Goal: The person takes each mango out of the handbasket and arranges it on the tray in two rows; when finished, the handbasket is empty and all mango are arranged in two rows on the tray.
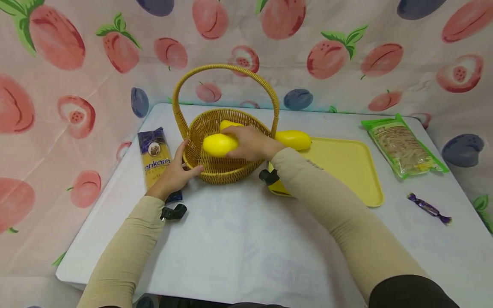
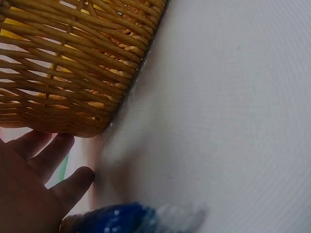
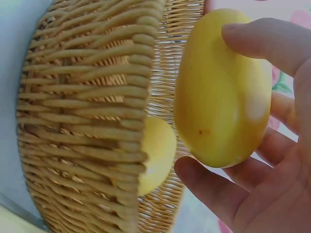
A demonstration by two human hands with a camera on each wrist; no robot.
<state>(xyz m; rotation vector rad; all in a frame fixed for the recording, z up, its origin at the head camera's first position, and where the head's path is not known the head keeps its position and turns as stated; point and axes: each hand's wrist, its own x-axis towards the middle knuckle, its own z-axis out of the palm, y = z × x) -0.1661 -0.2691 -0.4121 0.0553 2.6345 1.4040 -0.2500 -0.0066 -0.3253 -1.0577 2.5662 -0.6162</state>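
My right hand (image 1: 252,143) grips a yellow mango (image 1: 218,145) over the mouth of a wicker basket (image 1: 221,177) with a tall arched handle. In the right wrist view, thumb and fingers lie around the held mango (image 3: 218,97), just beyond the basket rim. Inside the basket a second mango (image 3: 156,155) shows, partly hidden by the wall. Against the basket's left side rests my left hand (image 1: 175,173), thumb and fingers spread; the left wrist view has its straight fingers touching the woven wall (image 2: 73,92). A third mango (image 1: 294,140) lies right of the basket.
Right of the basket is a yellow tray (image 1: 346,171), partly covered by my right sleeve. A blue and yellow Ankara pack (image 1: 155,158) lies beside my left hand. Farther right are a green-edged clear bag (image 1: 404,147) and a purple wrapped candy (image 1: 429,208). Fruit-patterned cloth hangs behind the table.
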